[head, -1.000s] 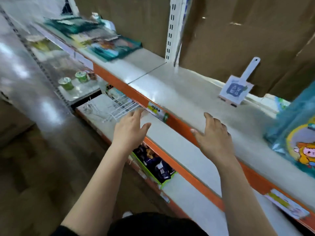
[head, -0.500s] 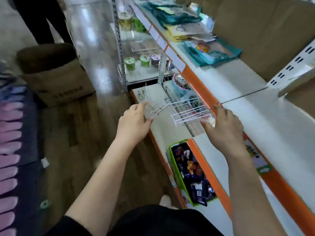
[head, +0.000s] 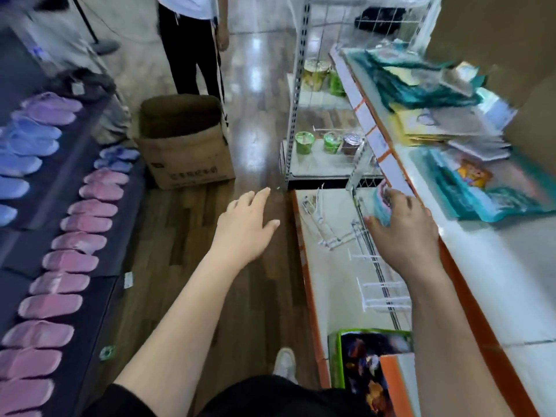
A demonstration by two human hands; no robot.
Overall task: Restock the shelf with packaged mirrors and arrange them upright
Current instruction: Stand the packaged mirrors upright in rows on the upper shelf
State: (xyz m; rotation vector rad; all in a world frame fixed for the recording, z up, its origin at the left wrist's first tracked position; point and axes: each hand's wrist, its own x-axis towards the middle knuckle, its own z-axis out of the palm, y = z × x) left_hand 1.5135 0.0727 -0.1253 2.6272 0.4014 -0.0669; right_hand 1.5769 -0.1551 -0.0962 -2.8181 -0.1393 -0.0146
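The left hand [head: 243, 233] hangs flat, fingers spread, over the wood floor. The right hand [head: 406, 233] curves by a teal item [head: 379, 203] at the wire rack [head: 376, 266]; grip unclear. Farther right, teal flat packs [head: 487, 188] lie on the upper shelf [head: 496, 266]; a cardboard box [head: 186, 158] stands far left.

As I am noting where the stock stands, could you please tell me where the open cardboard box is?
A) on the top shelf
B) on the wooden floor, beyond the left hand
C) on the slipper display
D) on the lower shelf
B: the open cardboard box stands on the wooden floor, ahead of the left hand.
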